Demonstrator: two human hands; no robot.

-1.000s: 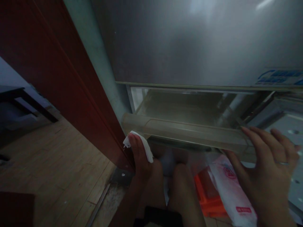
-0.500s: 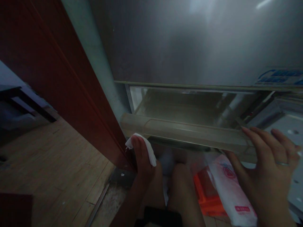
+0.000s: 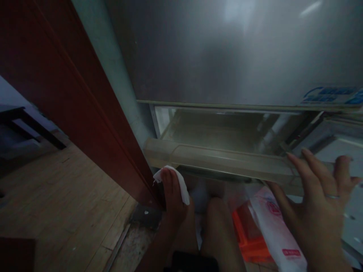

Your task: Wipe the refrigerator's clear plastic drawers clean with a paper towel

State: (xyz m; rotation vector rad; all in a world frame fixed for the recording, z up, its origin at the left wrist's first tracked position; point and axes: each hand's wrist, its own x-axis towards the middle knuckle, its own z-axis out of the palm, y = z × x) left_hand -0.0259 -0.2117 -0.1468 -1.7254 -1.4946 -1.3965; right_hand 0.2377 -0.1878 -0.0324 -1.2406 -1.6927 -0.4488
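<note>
A clear plastic drawer (image 3: 215, 156) sticks out of the lower compartment of a fridge (image 3: 221, 53). My right hand (image 3: 320, 204), with a ring on one finger, grips the drawer's right front corner, thumb below and fingertips on top. In my left hand (image 3: 172, 192) is a folded white tissue (image 3: 183, 185), pressed under the fingers just below the left part of the drawer front. Whether the tissue touches the drawer I cannot tell.
At right the open fridge door (image 3: 346, 151) stands beside the drawer. An orange basket (image 3: 252, 245) and a white plastic bag (image 3: 279, 230) are on the floor by my knees. A red-brown door frame (image 3: 93, 113) rises close on the left, with a dark table (image 3: 31, 122) beyond it.
My left hand with the tissue has shifted slightly down and right. The fingers of my right hand have spread a little while it stays at the drawer's corner.
</note>
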